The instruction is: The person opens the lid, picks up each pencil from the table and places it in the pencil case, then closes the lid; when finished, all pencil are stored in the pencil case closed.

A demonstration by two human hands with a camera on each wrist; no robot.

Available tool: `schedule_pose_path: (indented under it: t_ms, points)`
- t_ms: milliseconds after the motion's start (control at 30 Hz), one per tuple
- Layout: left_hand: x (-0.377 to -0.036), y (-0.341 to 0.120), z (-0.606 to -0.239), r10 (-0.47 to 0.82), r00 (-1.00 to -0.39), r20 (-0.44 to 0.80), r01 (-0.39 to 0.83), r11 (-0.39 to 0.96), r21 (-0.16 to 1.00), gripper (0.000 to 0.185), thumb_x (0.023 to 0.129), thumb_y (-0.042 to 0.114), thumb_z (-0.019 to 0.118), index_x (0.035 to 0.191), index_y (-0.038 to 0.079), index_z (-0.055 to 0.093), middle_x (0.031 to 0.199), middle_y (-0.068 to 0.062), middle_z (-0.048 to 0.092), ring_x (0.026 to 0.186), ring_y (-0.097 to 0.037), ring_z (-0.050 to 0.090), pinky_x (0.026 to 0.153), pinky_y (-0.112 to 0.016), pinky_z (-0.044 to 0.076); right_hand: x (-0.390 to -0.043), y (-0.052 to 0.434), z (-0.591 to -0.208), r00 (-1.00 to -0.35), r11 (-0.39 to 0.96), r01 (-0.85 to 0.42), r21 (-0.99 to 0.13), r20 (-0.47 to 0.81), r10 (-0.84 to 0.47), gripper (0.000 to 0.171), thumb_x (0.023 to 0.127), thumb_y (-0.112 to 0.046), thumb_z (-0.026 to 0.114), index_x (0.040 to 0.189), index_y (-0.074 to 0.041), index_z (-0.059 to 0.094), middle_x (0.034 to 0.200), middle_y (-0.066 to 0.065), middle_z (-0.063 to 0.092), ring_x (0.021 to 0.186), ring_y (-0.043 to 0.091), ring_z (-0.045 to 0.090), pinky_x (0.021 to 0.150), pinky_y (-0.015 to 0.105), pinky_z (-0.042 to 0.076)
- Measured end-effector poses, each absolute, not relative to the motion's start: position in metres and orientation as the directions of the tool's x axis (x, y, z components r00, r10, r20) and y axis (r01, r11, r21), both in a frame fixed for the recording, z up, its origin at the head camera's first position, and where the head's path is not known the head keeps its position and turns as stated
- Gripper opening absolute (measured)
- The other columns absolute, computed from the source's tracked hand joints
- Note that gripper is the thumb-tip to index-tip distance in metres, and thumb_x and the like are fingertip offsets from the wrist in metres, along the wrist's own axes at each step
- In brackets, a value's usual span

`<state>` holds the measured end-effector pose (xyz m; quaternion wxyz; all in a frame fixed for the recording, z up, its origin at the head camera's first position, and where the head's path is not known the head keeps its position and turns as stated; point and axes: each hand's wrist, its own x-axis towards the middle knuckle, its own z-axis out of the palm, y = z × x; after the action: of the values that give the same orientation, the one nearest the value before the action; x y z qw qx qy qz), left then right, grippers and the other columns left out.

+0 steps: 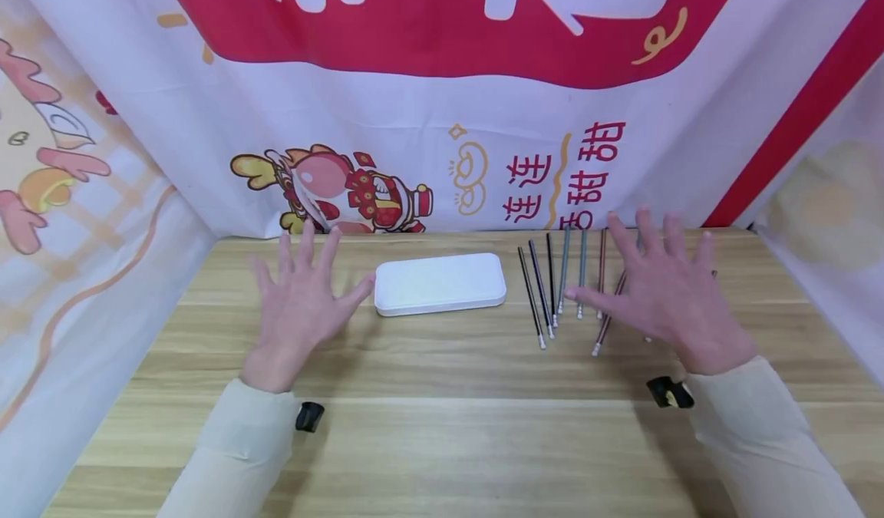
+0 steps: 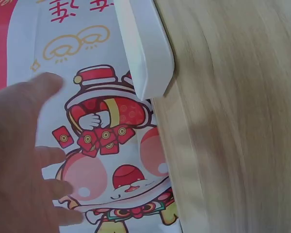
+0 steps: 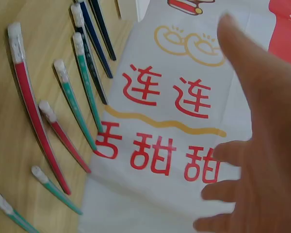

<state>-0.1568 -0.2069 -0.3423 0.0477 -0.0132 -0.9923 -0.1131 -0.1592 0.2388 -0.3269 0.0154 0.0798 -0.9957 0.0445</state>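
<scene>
A closed white rectangular case (image 1: 440, 283) lies flat near the back middle of the wooden table (image 1: 442, 426); its corner (image 2: 148, 53) shows in the left wrist view. To its right, several thin pencils (image 1: 555, 280) lie in a row, in red, green and dark blue (image 3: 63, 102). My left hand (image 1: 304, 303) hovers with fingers spread just left of the case, holding nothing. My right hand (image 1: 663, 291) is spread over the right end of the pencil row, also holding nothing; some pencils are hidden under it.
A printed red and white cloth (image 1: 442, 103) hangs behind the table and along both sides, closing it in. Bare wood runs from the case and pencils to the table's near edge.
</scene>
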Motion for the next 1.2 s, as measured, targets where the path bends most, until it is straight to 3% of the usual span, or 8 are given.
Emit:
schedule_pose_path:
  t_ms: [133,233,400,567,767,1200]
  points:
    - [-0.156,-0.205,-0.349,0.102,-0.995,0.014,0.101,0.941,0.322,0.093,0.103,0.056,0.063,0.173,0.012,0.019,0.179,-0.026,0.014,0.164,-0.054,0.011,0.129,-0.079,0.007,-0.161,0.231,-0.331,-0.974,0.960,-0.225,-0.165,0.029,-0.223,0.117,0.092,-0.089,0.047,0.174,-0.015,0.008,0.180,0.027,0.005,0.163,0.057,0.014,0.124,0.082,0.019]
    - [-0.157,-0.200,-0.360,0.165,-0.986,-0.030,0.134,0.883,0.450,0.094,0.101,0.043,0.073,0.171,0.005,0.023,0.177,-0.027,0.022,0.164,-0.051,0.019,0.132,-0.071,0.016,-0.162,0.220,-0.340,-0.958,0.937,-0.286,-0.198,0.083,-0.275,0.109,0.096,-0.081,0.053,0.174,-0.014,0.016,0.180,0.025,0.016,0.162,0.052,0.023,0.126,0.075,0.027]
    - [-0.161,-0.191,-0.381,0.171,-0.983,-0.072,0.089,0.775,0.625,0.102,0.097,0.033,0.081,0.171,0.000,0.017,0.179,-0.025,0.018,0.166,-0.047,0.018,0.135,-0.063,0.019,-0.163,0.192,-0.361,-0.922,0.892,-0.384,-0.240,0.148,-0.357,0.097,0.099,-0.065,0.066,0.171,-0.011,0.028,0.177,0.023,0.027,0.160,0.049,0.033,0.127,0.070,0.033]
    - [-0.168,-0.186,-0.396,0.150,-0.983,-0.105,0.036,0.720,0.694,0.112,0.093,0.031,0.084,0.171,-0.002,0.010,0.180,-0.025,0.014,0.166,-0.046,0.017,0.136,-0.061,0.017,-0.165,0.159,-0.375,-0.892,0.858,-0.450,-0.249,0.160,-0.422,0.090,0.097,-0.056,0.076,0.165,-0.009,0.041,0.174,0.023,0.035,0.157,0.046,0.040,0.126,0.066,0.037]
    - [-0.177,-0.184,-0.406,0.131,-0.983,-0.126,-0.006,0.671,0.741,0.114,0.089,0.031,0.088,0.171,0.000,0.015,0.178,-0.023,0.023,0.165,-0.043,0.024,0.136,-0.058,0.021,-0.171,0.121,-0.383,-0.860,0.826,-0.510,-0.239,0.165,-0.484,0.086,0.091,-0.050,0.084,0.159,-0.010,0.051,0.169,0.019,0.045,0.155,0.040,0.046,0.126,0.059,0.041]
    - [-0.183,-0.188,-0.414,0.071,-0.976,-0.205,-0.127,0.579,0.805,0.107,0.089,0.036,0.089,0.172,0.016,0.024,0.180,-0.012,0.026,0.168,-0.035,0.020,0.137,-0.055,0.019,-0.186,0.073,-0.386,-0.801,0.784,-0.598,-0.163,0.090,-0.592,0.076,0.097,-0.041,0.081,0.158,-0.007,0.052,0.169,0.016,0.045,0.159,0.036,0.043,0.132,0.051,0.036]
